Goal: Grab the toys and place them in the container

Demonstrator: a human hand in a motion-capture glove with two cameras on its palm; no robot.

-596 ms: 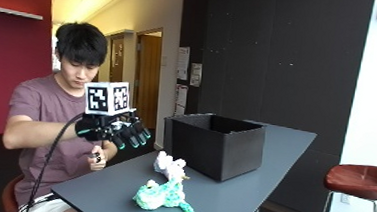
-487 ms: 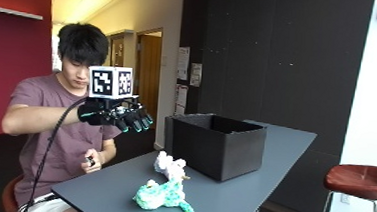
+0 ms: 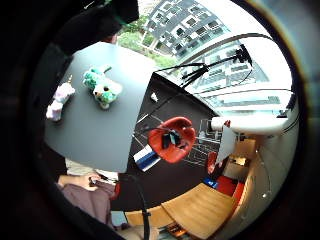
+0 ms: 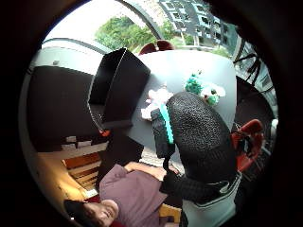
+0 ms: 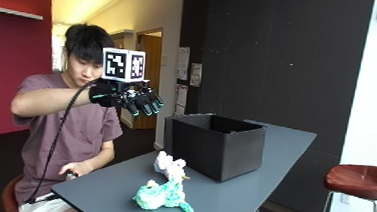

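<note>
A green and white plush toy (image 5: pixel 163 197) lies on the grey table (image 5: pixel 236 194) near its front edge. A white and pink plush toy (image 5: pixel 170 166) sits just behind it, beside the black box container (image 5: pixel 218 144). My gloved right hand (image 5: pixel 128 98) is raised high above the table, left of the container, with its fingers hanging loosely curled and nothing in them. The palm views show both toys from above: the green toy (image 3: pixel 102 87), the white toy (image 3: pixel 59 100), and the open container (image 4: pixel 116 87). A gloved finger (image 4: pixel 201 137) covers part of the thumb side view.
The person sits at the table's left end, bare hand (image 5: pixel 77 169) resting near the table edge. Red-brown stools (image 5: pixel 362 179) stand right of the table. A dark wall runs behind the container.
My right hand has risen from just above the table edge to about shoulder height and shifted slightly toward the container. The toys and container have not moved.
</note>
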